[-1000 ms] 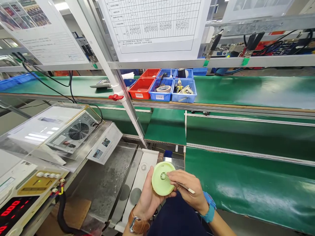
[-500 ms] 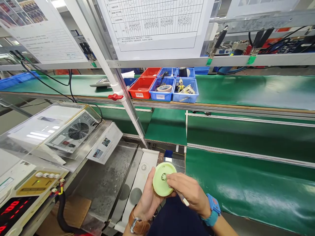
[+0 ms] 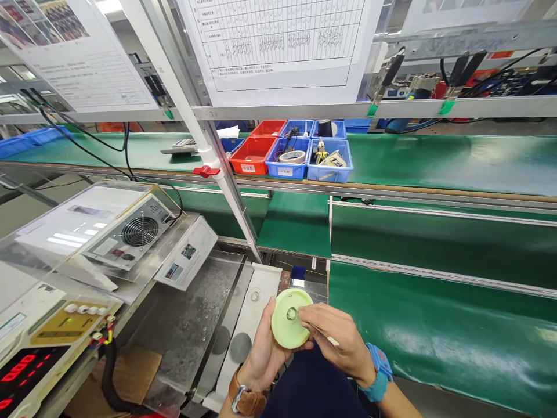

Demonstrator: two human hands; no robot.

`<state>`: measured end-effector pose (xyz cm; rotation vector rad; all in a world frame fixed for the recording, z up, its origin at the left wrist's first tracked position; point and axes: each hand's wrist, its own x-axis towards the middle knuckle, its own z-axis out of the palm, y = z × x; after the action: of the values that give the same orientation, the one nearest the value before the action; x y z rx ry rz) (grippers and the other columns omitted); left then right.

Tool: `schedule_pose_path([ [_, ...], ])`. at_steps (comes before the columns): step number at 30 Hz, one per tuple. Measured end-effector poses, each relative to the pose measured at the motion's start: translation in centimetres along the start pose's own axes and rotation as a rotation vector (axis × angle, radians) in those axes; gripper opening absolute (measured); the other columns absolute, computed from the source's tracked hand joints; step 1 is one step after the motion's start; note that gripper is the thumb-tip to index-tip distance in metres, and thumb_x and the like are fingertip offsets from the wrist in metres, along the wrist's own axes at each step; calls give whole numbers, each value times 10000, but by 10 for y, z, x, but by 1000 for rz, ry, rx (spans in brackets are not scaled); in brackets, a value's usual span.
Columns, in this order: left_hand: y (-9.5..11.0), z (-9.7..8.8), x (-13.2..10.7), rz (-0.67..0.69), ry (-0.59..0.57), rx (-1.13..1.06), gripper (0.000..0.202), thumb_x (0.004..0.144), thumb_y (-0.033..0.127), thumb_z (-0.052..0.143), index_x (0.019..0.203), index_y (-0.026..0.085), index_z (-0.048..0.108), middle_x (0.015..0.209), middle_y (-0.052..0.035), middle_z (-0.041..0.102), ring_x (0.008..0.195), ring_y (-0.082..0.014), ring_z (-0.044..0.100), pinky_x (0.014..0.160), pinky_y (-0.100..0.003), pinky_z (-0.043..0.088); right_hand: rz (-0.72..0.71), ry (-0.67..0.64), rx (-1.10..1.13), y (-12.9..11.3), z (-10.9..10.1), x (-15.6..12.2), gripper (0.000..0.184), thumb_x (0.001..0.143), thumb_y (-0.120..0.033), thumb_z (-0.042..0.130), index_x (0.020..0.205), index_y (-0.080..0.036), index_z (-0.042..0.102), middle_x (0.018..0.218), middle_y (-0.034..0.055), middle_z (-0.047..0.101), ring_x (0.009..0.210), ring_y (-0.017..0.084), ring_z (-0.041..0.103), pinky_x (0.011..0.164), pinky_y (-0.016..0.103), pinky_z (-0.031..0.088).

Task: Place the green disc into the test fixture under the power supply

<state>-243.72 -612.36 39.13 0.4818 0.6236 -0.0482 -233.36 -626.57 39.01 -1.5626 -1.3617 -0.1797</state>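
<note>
A pale green round disc [image 3: 285, 322] with a small hole in its middle is held upright low in the centre of the view. My left hand [image 3: 261, 351] cups it from behind and below, fingers wrapped round its edge. My right hand [image 3: 337, 342] is pinched on a thin white stick-like tool [image 3: 331, 341], whose tip rests at the disc's centre hole. A brown watch strap is on my left wrist and a blue band on my right.
A white moulded tray [image 3: 250, 316] and a steel bench top lie just beyond my hands. A machine with a fan grille [image 3: 139, 230] stands at left. Green conveyor belts [image 3: 435, 325] run on the right. Red and blue bins [image 3: 289, 157] sit on the far belt.
My right hand has turned, swinging the tool's rear end down and closer behind the fingers. The disc has stayed in my left hand, shifted slightly right.
</note>
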Motion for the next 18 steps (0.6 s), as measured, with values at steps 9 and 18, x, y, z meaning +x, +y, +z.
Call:
schedule_pose_path([
  [9,2,-2,1,36,15,5,556,1046,543,393,1234,130,715,1137,-157,736,1027,-305,679,932,-448,558,67,18,-15,-4,5,5,268,935,-79,581,1165,-204,639,978,64,766,877,173,731,793,283,617],
  [18,10,13,-1,43,109,-48,567,1066,475,326,1158,100,741,1097,-151,749,1000,-276,684,984,-415,533,327,149,6,-9,17,2,134,940,-151,613,948,-185,743,898,50,783,780,161,745,706,246,620],
])
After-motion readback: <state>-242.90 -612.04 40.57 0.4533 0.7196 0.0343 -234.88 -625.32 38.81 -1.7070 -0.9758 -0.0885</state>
